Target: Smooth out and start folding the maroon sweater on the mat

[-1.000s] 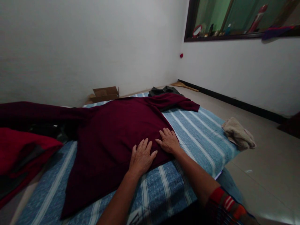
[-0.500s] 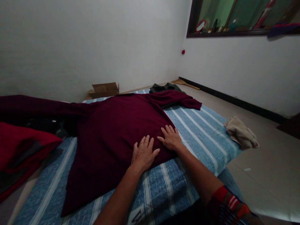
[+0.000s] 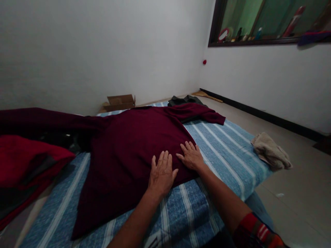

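The bed point(image 3: 224, 151), under a blue striped sheet, sits slightly farther right in view than 0.5 seconds ago, as does everything on it. The dark red sweater point(image 3: 134, 144) keeps its place on the bed, spread across the middle, its hem slanting along the near edge. Of its 2 sleeves, 1 stretches left out of view and the other reaches the bed's right edge. A bright red cloth point(image 3: 28, 162) lies over the left edge. A cardboard box point(image 3: 120, 102) stands beyond the far edge, toward its left end. A beige towel point(image 3: 270, 150) hangs partly over the right edge near the corner, and a dark cloth point(image 3: 184, 100) lies by the far edge, behind the sweater's sleeve.

The left hand point(image 3: 161, 175) lies palm down over the sweater near the hem; its 4 fingers are straighter and closer together than before, its thumb held out. The right hand point(image 3: 192, 158) stays at the sweater's side edge, fingers spread. Sweater fabric lies under the fingers of both hands, which are released and extended; how hard they press, I cannot tell.
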Action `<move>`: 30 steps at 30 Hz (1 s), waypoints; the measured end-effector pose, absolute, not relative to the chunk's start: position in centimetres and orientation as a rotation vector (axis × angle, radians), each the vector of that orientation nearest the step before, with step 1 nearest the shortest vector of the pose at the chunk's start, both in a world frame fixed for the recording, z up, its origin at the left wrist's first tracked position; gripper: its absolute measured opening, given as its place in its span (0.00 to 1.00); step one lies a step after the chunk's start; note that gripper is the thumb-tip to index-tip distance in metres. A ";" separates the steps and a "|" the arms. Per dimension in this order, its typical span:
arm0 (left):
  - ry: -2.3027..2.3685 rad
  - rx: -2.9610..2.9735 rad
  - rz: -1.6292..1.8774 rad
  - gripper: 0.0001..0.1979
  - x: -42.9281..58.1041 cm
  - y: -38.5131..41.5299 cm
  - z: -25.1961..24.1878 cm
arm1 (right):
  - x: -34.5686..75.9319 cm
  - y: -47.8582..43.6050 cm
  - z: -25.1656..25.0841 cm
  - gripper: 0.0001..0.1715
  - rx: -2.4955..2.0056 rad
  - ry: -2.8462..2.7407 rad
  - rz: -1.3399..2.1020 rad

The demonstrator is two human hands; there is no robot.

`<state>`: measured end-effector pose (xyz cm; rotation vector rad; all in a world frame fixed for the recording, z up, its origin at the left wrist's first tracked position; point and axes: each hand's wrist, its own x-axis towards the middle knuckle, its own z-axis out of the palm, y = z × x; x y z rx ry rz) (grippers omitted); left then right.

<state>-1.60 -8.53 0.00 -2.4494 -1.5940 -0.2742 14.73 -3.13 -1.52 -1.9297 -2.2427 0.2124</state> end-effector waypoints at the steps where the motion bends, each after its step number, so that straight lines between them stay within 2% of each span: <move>1: -1.586 -2.461 -0.276 0.26 -1.6 -8.8 -0.2 | 14.7 -3.2 -1.6 0.41 -1.929 -2.241 0.213; 30: -1.814 -2.737 -0.126 0.31 -2.9 -10.2 -0.7 | 14.0 -3.4 -2.7 0.39 -1.973 -2.268 0.138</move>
